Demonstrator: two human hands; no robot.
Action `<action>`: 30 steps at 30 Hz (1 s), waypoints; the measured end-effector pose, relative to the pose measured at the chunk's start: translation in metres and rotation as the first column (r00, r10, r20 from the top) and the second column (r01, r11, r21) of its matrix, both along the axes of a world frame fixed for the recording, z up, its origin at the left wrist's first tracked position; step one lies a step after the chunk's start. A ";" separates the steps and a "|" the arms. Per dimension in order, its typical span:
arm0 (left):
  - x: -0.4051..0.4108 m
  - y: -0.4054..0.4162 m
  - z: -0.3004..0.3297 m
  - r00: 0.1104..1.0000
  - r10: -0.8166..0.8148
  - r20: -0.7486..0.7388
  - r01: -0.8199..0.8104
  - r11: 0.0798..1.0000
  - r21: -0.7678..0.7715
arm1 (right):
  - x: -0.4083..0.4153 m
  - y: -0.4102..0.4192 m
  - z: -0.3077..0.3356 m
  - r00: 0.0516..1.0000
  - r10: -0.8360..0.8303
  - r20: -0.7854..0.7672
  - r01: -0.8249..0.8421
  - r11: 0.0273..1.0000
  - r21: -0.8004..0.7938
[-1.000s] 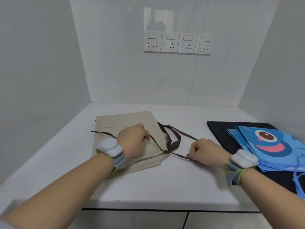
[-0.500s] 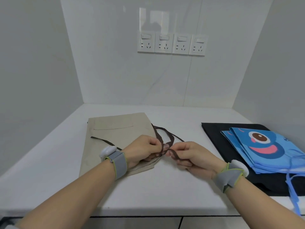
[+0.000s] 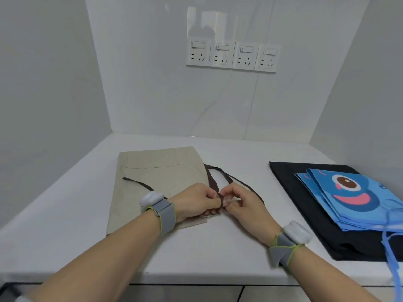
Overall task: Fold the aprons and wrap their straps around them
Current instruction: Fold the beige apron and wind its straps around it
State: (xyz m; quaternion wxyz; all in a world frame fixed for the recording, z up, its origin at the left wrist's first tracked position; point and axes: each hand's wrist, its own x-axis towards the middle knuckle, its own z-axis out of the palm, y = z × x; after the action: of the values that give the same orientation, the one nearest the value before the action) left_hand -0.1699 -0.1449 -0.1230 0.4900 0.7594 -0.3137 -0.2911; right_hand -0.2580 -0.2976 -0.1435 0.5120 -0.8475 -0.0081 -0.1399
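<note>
A folded beige apron (image 3: 157, 177) lies flat on the white counter, pocket seam toward the back. Its dark brown straps (image 3: 214, 177) loop off its right edge, and one strap end trails across the cloth at the left. My left hand (image 3: 195, 201) and my right hand (image 3: 237, 201) meet at the apron's near right corner. Both pinch the brown strap between fingers and thumb, knuckles almost touching. The strap part inside the fingers is hidden.
On the right a blue cartoon-print apron (image 3: 357, 197) lies folded on a black cloth (image 3: 305, 205), its blue strap (image 3: 392, 258) hanging over the counter's front edge. Grey walls close in the left, back and right. Wall sockets (image 3: 232, 55) sit on the back wall.
My right hand slid left along the strap until it met my left hand at the apron's right corner. The stretched strap has gone slack into loops.
</note>
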 end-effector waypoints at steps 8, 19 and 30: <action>-0.002 -0.001 -0.003 0.929 0.039 0.367 -0.056 0.998 0.037 | -0.004 0.007 -0.001 0.994 -0.107 -0.022 0.100 0.969 -0.224; 0.016 0.047 0.027 0.528 -0.062 0.847 -0.254 0.940 0.226 | -0.013 -0.014 0.005 0.995 -0.094 -0.014 0.089 0.972 -0.217; 0.012 0.045 0.032 0.319 -0.386 0.866 -0.247 0.848 0.469 | -0.027 -0.045 0.023 0.968 -0.214 -0.131 0.073 0.739 -0.670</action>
State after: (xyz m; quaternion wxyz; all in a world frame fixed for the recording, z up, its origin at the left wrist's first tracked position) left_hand -0.1578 -0.0999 -0.0908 -0.0273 0.8695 -0.4803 0.1116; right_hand -0.2851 -0.3421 -0.1209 0.1654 -0.9810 0.0601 -0.0816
